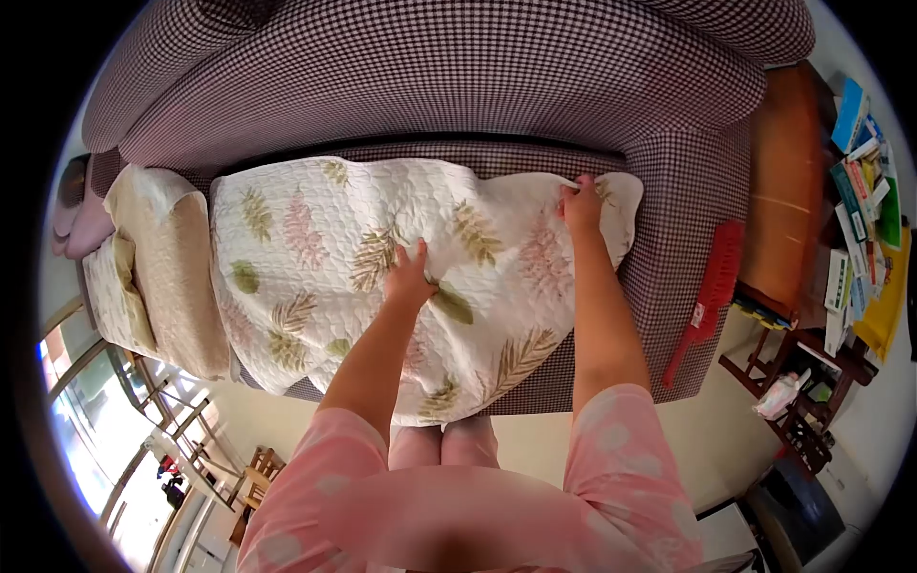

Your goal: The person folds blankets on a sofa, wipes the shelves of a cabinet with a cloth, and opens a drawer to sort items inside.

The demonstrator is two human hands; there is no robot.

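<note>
Closest up you've got the pink polka-dot sleeves (621, 449) coming in from the bottom, with a pair of bare legs (442, 447) right at the front of the sofa. Next is the left hand (411, 279), fingers spread and lying flat on a white quilt (334, 277). The right hand (581, 205) reaches further out, fingers curled in and pinching the quilt near its far edge, over toward the right end.

The quilt itself is spread along the sofa seat, quilted fabric with green and pink leaf prints. It's kinda rumpled around the left hand, and its near edge hangs over the front of the seat by the knees.

On the sofa's right arm there's a red brush (712, 286), handle toward the front. At the left end, some folded cream bedding (172, 272) sits just beside the quilt. Behind it all is the checkered sofa backrest (420, 76).

Further off to the right, a brown wooden tabletop (778, 172), then a messy pile of boxes (853, 215). Way off left, a bright window (81, 468) and a wooden rack (162, 401).
</note>
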